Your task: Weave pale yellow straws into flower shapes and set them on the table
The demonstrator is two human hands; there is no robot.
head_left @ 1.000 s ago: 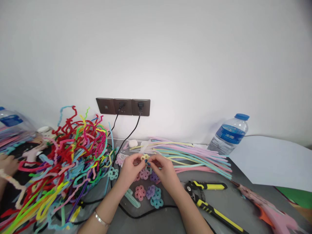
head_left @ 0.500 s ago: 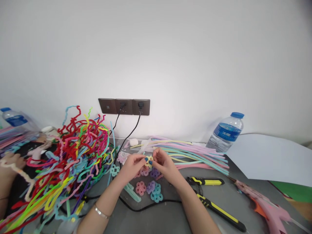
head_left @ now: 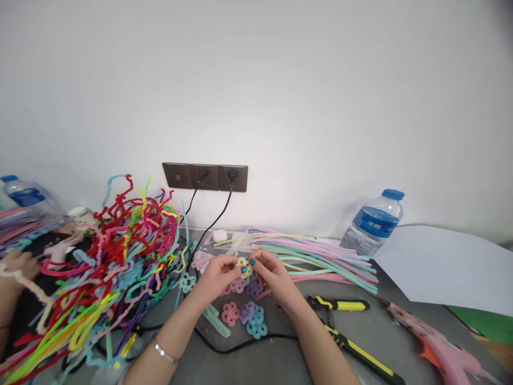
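Note:
A small yellow pipe-cleaner flower [head_left: 242, 263] is pinched between my two hands above the table. My left hand [head_left: 219, 274] grips its left side with thumb and fingers, and my right hand [head_left: 271, 270] closes on its right side. Part of the flower is hidden behind the fingertips. Below the hands lie finished-looking loop flowers: a pink one [head_left: 230, 314], a purple one [head_left: 247, 312] and a blue one [head_left: 257, 323]. A mint flower [head_left: 187, 282] rests left of my left wrist.
A tangled heap of pipe cleaners [head_left: 132, 256] fills the left, beside another person's hand [head_left: 20, 267]. Straight pastel pipe cleaners [head_left: 320, 254] lie behind my hands. To the right are yellow-black pliers [head_left: 356, 347], a pink glue gun [head_left: 436, 342], a water bottle [head_left: 374, 222] and white paper [head_left: 441, 262].
My fingers have shifted their grip on the yellow flower; the right index finger now reaches lower over it. The view has tilted slightly, and the surrounding things lie as before.

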